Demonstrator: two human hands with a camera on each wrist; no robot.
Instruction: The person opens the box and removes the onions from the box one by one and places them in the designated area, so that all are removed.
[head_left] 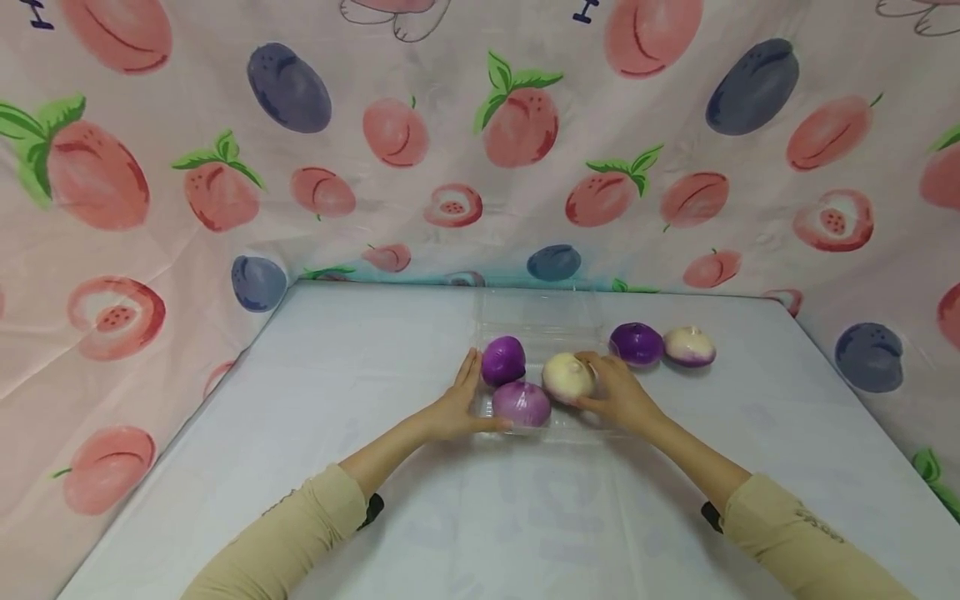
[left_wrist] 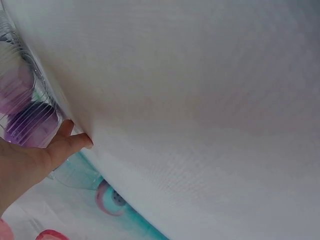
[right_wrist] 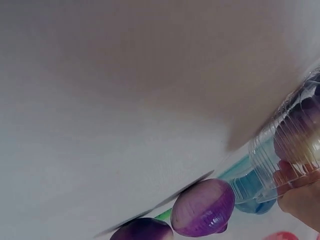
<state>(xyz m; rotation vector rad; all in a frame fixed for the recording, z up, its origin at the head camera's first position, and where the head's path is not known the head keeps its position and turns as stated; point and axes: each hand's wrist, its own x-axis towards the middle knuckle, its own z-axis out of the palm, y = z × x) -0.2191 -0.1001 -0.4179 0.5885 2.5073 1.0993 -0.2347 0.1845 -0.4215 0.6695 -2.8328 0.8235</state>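
Nearest the camera are 2 beige sleeves (head_left: pixel 277 533). Beyond them, the pale onion (head_left: pixel 567 379) is inside the clear container (head_left: pixel 561 422), right of 2 purple onions (head_left: pixel 521 405); the right hand (head_left: pixel 622 398) pinches it, and should settle it softly. The left hand (head_left: pixel 453 413), spread wide at the container's left side, should keep this steady. Outside, 2 more onions (head_left: pixel 636 346) lie rightward.

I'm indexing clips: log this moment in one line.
left hand: touching clear box; right hand: gripping pale onion in box; also inside: two purple onions; outside: two more onions
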